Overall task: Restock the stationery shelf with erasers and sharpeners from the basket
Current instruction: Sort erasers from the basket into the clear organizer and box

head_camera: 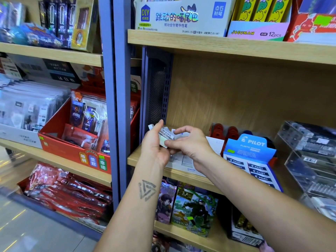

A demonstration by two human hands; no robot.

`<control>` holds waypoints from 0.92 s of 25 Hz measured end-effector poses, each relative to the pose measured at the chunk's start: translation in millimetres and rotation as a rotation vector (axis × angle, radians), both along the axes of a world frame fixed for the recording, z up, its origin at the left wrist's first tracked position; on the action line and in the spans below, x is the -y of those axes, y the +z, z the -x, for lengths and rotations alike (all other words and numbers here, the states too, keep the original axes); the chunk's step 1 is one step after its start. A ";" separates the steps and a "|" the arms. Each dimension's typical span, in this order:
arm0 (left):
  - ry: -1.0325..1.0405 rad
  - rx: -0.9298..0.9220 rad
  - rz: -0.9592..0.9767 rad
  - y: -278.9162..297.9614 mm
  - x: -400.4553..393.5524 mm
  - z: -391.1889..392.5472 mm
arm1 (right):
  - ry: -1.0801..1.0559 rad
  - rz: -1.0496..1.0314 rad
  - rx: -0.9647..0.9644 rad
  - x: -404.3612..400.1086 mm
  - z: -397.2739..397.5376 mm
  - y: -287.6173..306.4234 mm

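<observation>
My left hand (154, 142) grips a small stack of MONO erasers (166, 134) in white and grey sleeves, held over the left end of the wooden shelf (134, 157). My right hand (190, 142) pinches the lower corner of the front eraser with thumb and forefinger. Below my hands lies a white Kokuyo box of erasers (183, 164). To the right stands a blue Pilot plastic eraser display box (252, 157). Red sharpeners (225, 132) stand behind it. The basket is out of view.
A clear acrylic drawer unit (309, 151) fills the shelf's right end. The blue metal upright (118, 99) borders the shelf on the left, with a red display box (60, 142) beyond it. Pen boxes (181, 17) sit on the shelf above, game boxes (192, 210) below.
</observation>
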State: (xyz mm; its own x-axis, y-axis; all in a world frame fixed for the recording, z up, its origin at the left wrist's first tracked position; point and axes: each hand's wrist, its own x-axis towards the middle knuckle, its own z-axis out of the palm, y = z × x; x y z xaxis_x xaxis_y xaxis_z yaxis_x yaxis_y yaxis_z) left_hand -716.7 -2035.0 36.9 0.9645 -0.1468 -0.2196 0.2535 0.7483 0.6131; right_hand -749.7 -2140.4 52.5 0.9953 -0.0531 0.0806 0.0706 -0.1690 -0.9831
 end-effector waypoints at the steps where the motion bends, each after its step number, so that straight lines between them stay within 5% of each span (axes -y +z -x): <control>1: -0.010 -0.002 -0.002 -0.2 -0.7 -0.7 | -0.009 -0.006 0.009 -1.4 -0.1 -0.9; 8: 0.214 -0.093 0.164 -10.3 -26.1 -20.4 | 0.038 0.129 0.083 36.1 -2.4 10.0; 12: 0.167 -0.129 0.118 -8.0 -22.7 -11.5 | 0.012 0.830 0.283 49.6 -10.7 -3.2; 18: 0.038 -0.053 0.165 0.4 -18.0 2.6 | 0.114 1.230 0.581 40.8 -16.4 -23.8; 21: -0.033 -0.023 0.231 4.8 -21.4 8.0 | 0.195 1.211 0.518 45.3 -17.8 -24.0; 23: -0.039 -0.029 0.280 5.0 -20.9 7.6 | 0.142 0.989 0.454 46.3 -14.8 -17.5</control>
State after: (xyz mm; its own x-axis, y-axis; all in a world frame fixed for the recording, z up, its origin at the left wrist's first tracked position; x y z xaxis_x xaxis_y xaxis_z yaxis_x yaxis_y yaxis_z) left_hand -724.2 -2014.2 41.9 0.9509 -0.2421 -0.1927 0.2995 0.8767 0.3764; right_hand -734.9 -2186.7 34.9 0.8541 0.3500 0.3848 0.4731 -0.8302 -0.2950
